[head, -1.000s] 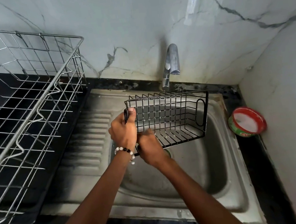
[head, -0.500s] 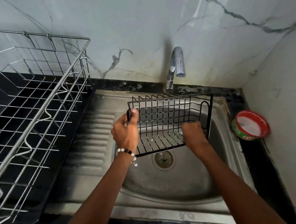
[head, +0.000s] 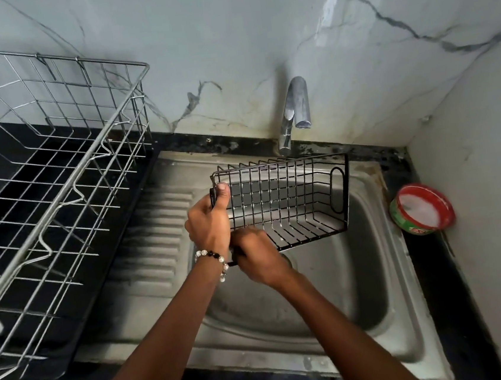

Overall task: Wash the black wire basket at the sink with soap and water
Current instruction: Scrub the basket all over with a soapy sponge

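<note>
The left hand (head: 209,225) is wrapped tight around the left end of the black wire basket (head: 287,201), thumb pressed up against the top corner wire, fingers curled behind it. The right hand (head: 258,258) is closed down on the basket's lower near edge, right beside the left wrist; what's inside that fist can't be made out, so a scrubber or sponge can't be confirmed. A beaded bracelet (head: 213,257) is worn on the left wrist.

The basket is held tilted in the air over the steel sink (head: 375,300), open side facing the camera, clear of the bowl, with the drain mostly hidden behind the right hand. The tap (head: 294,107) sits at 12 o'clock from the basket and no water is seen running from it. A red-rimmed soap tub (head: 421,209), white stuff inside, is parked at 3 o'clock on the counter, well apart from the basket. A big steel dish rack (head: 56,179) fills the 9 o'clock side.

Progress-wise: no suds are visible on the wires, though wetness can't be ruled out. It looks like rubbing at most, so soaping (probably) and rinsing under the tap are judged still to be done.
</note>
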